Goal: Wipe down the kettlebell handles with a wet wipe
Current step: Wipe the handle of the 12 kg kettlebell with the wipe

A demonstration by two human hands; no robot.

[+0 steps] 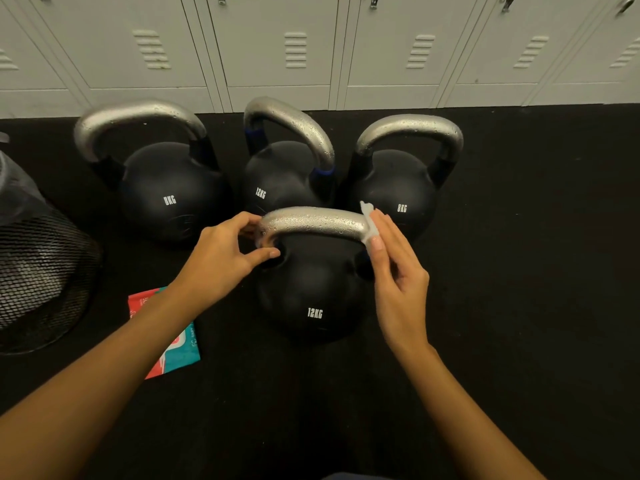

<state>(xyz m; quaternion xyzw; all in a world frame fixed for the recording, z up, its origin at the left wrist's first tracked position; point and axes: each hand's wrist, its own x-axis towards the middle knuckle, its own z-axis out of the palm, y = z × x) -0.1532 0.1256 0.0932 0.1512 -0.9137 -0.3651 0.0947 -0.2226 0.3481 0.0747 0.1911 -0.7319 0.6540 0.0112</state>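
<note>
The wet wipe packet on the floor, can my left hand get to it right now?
Probably yes: the wipe packet lies uncovered beneath the left forearm, but the left hand must release the handle first.

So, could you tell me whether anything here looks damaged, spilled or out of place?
Nothing is damaged or spilled. The kettlebell handles are beaded with droplets, and the wipe pack lies on the floor.

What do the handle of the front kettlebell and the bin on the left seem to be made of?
Front kettlebell handle: probably bare metal, silver and slightly rough, with water drops beading on it. Bin: likely black wire mesh, since an open grid shows across its wall. Its dark liner looks like thin plastic, though that is unclear.
</note>
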